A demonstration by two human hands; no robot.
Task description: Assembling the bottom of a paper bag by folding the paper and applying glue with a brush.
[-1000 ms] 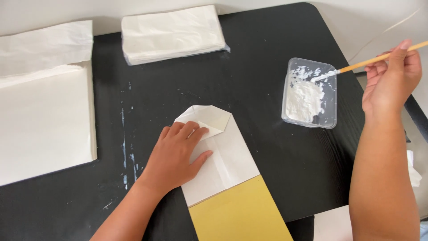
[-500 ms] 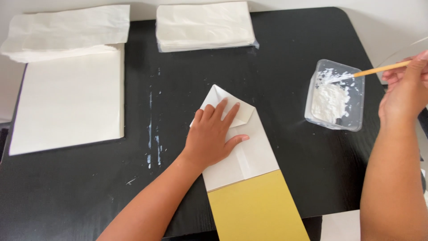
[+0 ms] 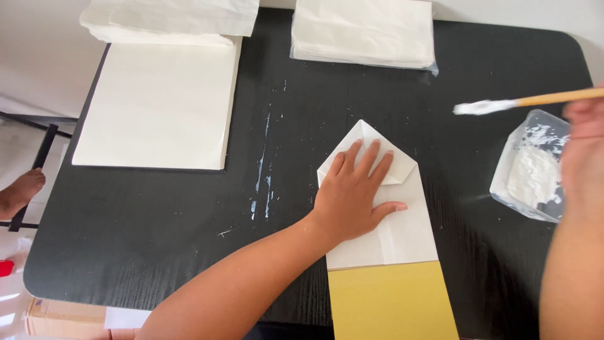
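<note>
My left hand (image 3: 353, 192) lies flat, fingers spread, on a folded paper piece (image 3: 402, 239) that is white above with a pointed top and yellow below. My right hand (image 3: 582, 148) at the right edge grips a thin wooden stick (image 3: 560, 97) whose tip (image 3: 481, 107) carries white paste. The tip hovers above the black table (image 3: 189, 214), to the right of the folded paper and left of a clear plastic tub (image 3: 531, 173) of white paste.
A stack of white sheets (image 3: 157, 104) lies at the back left with crumpled white paper (image 3: 170, 16) on top. Another white stack in a clear wrap (image 3: 363, 31) sits at the back centre. White paste streaks (image 3: 263, 173) mark the table. A foot (image 3: 19, 192) shows at the left.
The stick has lifted out of the paste tub and its tip has swung left towards the folded paper. My left hand stays pressed on the paper. The view has shifted.
</note>
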